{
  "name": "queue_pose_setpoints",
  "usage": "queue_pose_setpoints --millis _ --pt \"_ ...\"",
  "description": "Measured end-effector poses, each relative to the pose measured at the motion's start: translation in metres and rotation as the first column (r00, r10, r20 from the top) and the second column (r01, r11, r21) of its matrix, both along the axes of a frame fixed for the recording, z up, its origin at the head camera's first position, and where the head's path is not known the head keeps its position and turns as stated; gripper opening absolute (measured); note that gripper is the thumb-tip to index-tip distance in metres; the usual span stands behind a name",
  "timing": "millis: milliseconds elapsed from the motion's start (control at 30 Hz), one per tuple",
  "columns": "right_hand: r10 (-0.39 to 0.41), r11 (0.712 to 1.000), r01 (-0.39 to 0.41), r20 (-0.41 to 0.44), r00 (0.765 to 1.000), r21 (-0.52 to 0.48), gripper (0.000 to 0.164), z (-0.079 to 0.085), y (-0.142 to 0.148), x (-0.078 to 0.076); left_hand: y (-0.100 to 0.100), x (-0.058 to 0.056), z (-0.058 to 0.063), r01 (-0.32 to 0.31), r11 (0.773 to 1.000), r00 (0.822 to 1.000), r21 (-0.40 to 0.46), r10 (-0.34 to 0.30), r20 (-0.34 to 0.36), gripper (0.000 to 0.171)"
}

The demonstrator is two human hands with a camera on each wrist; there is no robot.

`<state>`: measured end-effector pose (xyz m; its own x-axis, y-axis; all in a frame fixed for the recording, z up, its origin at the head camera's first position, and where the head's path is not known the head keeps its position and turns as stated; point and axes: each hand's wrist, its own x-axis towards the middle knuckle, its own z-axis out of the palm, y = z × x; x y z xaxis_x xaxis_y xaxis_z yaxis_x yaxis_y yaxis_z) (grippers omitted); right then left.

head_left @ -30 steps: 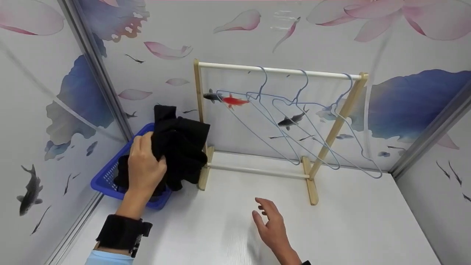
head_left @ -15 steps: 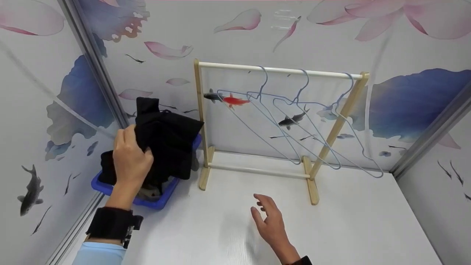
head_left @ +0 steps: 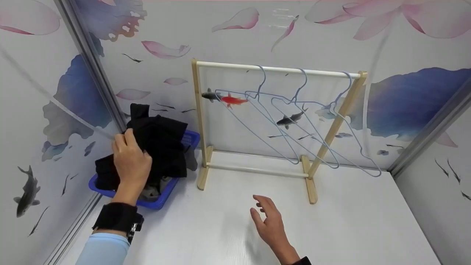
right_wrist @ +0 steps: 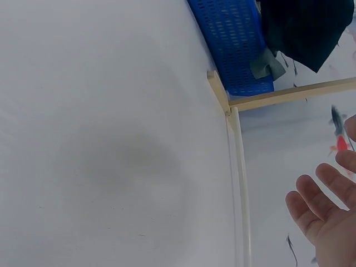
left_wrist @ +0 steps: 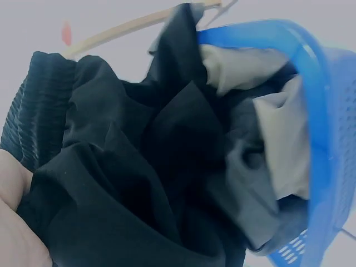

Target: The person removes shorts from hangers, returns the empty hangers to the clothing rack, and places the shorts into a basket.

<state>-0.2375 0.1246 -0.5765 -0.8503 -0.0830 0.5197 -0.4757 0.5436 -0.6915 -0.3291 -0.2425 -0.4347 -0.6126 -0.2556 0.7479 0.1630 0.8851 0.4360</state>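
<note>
At the left, my left hand (head_left: 131, 159) grips a bunched pair of black pants (head_left: 163, 138) by the near side, fingers and thumb closed on the cloth. The pants overlap the blue plastic basket (head_left: 156, 204), hiding much of its contents. A gathered elastic waistband (left_wrist: 40, 105) shows in the left wrist view, beside part of that hand. Grey and beige clothes (left_wrist: 286, 139) lie in the basket below. My right hand (head_left: 271, 224) hovers in front of the rack with relaxed, spread fingers and holds nothing; the right wrist view shows its fingers (right_wrist: 314, 197) apart.
A small rack with wooden legs (head_left: 336, 127) and a white rail (head_left: 276, 69) stands at the back. Three blue wire hangers (head_left: 296, 99) hang from it. Printed wall panels (head_left: 404, 55) enclose the white table (head_left: 220, 228) at the back and sides.
My left hand has carried the black pants leftward over the basket, then slightly lower, uncovering the basket's right rim and the grey clothes. The right hand has barely moved.
</note>
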Motion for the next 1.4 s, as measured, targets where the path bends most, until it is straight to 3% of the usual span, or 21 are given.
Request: queue_pose_setpoints --millis 333,600,867,1033,1167,1400 --pt "-0.008 1.0 0.008 0.004 1.0 0.016 0.033 -0.002 0.001 -0.001 0.003 -0.01 -0.03 -0.074 0.992 0.99 -0.107 0.085 0.108 0.055" --pt "-0.005 1.0 0.005 0.035 0.999 0.007 0.032 -0.005 0.003 -0.001 0.008 -0.017 -0.055 -0.075 0.987 0.975 -0.145 0.103 0.199 0.063" --pt "0.015 1.0 -0.014 0.032 0.999 -0.018 0.034 -0.008 0.005 -0.003 0.01 -0.019 -0.071 -0.065 0.983 0.924 -0.175 0.125 0.361 0.074" --pt "0.015 1.0 -0.014 0.029 0.999 -0.028 0.033 -0.008 0.005 -0.003 0.01 -0.021 -0.079 -0.021 0.985 0.905 -0.169 0.09 0.416 0.078" --pt "0.006 1.0 -0.005 0.038 0.999 -0.018 0.033 -0.009 0.004 -0.002 0.013 -0.022 -0.084 0.018 0.988 0.874 -0.155 0.06 0.482 0.081" --pt "0.0 1.0 0.0 0.04 0.999 0.004 0.032 -0.01 0.004 -0.002 0.013 -0.023 -0.096 0.067 0.992 0.818 -0.103 0.004 0.575 0.066"
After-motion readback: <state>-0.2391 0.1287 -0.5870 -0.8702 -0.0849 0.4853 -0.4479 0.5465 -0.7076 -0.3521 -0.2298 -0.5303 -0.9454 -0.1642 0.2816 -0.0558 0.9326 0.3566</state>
